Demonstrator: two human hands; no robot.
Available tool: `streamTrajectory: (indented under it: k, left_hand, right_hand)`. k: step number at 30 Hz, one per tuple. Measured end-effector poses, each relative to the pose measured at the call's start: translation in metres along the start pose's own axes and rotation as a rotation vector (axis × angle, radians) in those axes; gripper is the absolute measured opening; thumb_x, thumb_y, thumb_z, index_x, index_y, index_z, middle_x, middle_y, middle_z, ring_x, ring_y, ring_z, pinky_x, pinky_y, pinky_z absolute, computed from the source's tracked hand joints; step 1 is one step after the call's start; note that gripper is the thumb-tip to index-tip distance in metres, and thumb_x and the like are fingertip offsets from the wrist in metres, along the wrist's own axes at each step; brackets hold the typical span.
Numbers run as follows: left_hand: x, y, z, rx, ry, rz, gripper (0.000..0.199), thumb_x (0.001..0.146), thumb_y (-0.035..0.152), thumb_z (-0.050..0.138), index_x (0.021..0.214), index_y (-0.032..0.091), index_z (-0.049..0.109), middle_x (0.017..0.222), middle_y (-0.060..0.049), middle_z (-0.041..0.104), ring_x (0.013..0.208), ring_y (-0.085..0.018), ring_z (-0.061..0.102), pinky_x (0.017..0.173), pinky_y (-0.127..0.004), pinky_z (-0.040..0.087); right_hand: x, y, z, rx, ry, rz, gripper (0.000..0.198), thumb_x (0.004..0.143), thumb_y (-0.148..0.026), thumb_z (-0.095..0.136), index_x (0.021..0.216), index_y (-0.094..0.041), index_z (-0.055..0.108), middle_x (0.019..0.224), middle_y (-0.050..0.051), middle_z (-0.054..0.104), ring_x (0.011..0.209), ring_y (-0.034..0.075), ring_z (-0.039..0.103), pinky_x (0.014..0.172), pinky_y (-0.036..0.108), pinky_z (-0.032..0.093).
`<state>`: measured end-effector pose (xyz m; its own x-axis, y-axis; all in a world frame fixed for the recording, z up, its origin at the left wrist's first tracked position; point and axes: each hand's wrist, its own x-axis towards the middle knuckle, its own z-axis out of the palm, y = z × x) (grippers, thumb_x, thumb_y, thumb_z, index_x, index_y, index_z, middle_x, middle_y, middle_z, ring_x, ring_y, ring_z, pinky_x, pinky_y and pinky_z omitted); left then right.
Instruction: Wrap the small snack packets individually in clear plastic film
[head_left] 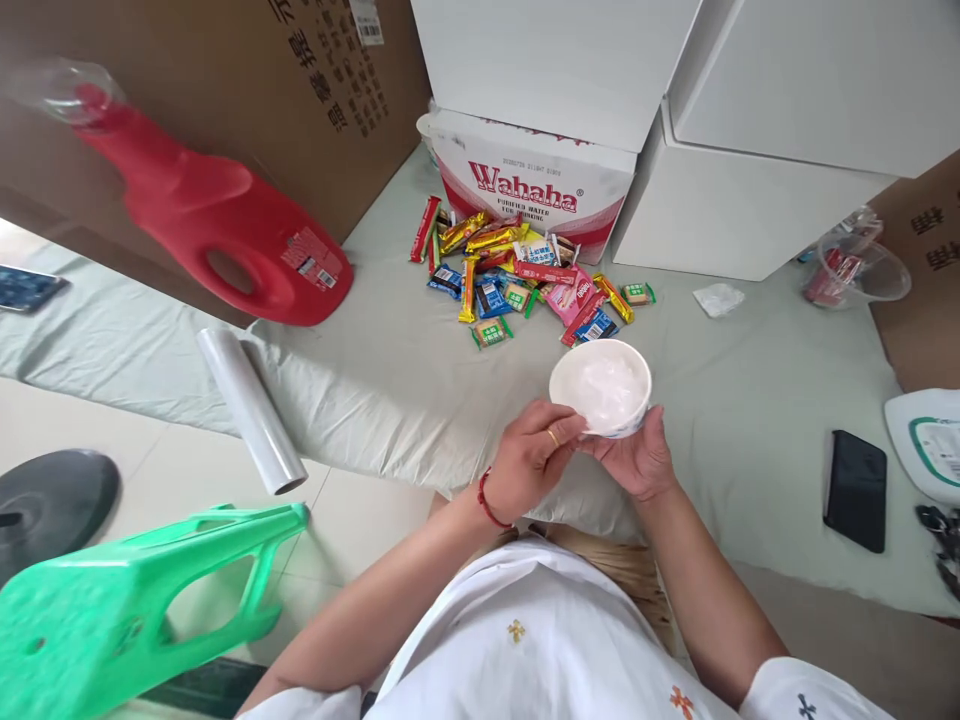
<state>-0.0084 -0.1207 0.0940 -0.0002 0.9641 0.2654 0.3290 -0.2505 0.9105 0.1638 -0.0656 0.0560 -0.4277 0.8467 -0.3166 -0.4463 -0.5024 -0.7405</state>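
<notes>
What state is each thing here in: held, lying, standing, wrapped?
Bowl: held; pale inside, contents unclear
Left hand: gripping the bowl's near rim
Right hand: cupped against the bowl
Snacks: wrapped, loosely heaped
Red bottle: standing
Silvery roll: lying on its side
Right-side phone: lying flat, dark
Green stool: partly out of frame

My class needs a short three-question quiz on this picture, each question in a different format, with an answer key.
1. True or false: only the right hand touches the bowl.
2. Short answer: which large word is printed on the white-and-red box behind the wrapped snacks?
3. Fill in: the bracelet at the wrist of the left hand is ____ in colour.

Key: 1. False, both hands touch it. 2. Wahaha. 3. Red.
</notes>
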Motion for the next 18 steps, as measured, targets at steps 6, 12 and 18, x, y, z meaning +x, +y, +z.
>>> streamTrajectory:
  k: [6, 12, 18]
  left_hand:
    - [0.000, -0.009, 0.006, -0.053, -0.016, -0.023, 0.030, 0.097, 0.035, 0.060, 0.123, 0.029, 0.073, 0.134, -0.013, 0.066, 0.118, -0.026, 0.064, 0.099, -0.041, 0.054]
    - [-0.025, -0.040, 0.004, 0.115, 0.101, -0.147, 0.029, 0.097, 0.030, 0.055, 0.122, 0.023, 0.069, 0.128, -0.015, 0.061, 0.109, -0.024, 0.065, 0.092, -0.039, 0.056]
    - [-0.059, -0.073, -0.010, 0.216, 0.099, -0.238, 0.020, 0.095, 0.026, 0.054, 0.106, 0.022, 0.071, 0.116, -0.013, 0.064, 0.104, -0.025, 0.066, 0.094, -0.041, 0.055]
  right_hand:
    - [-0.002, -0.047, -0.017, -0.200, 0.175, -0.194, 0.065, 0.075, -0.073, 0.072, 0.127, -0.034, 0.064, 0.129, 0.009, 0.070, 0.127, 0.034, 0.060, 0.083, 0.051, 0.061]
    - [0.113, -0.131, -0.019, -0.939, 0.290, -0.766, 0.078, 0.087, -0.067, 0.064, 0.152, -0.033, 0.038, 0.146, 0.012, 0.055, 0.134, 0.032, 0.054, 0.099, 0.051, 0.053]
    - [0.209, -0.155, -0.003, -1.712, 0.176, -0.853, 0.093, 0.084, -0.065, 0.074, 0.157, -0.022, 0.035, 0.143, 0.020, 0.046, 0.135, 0.042, 0.045, 0.109, 0.059, 0.040]
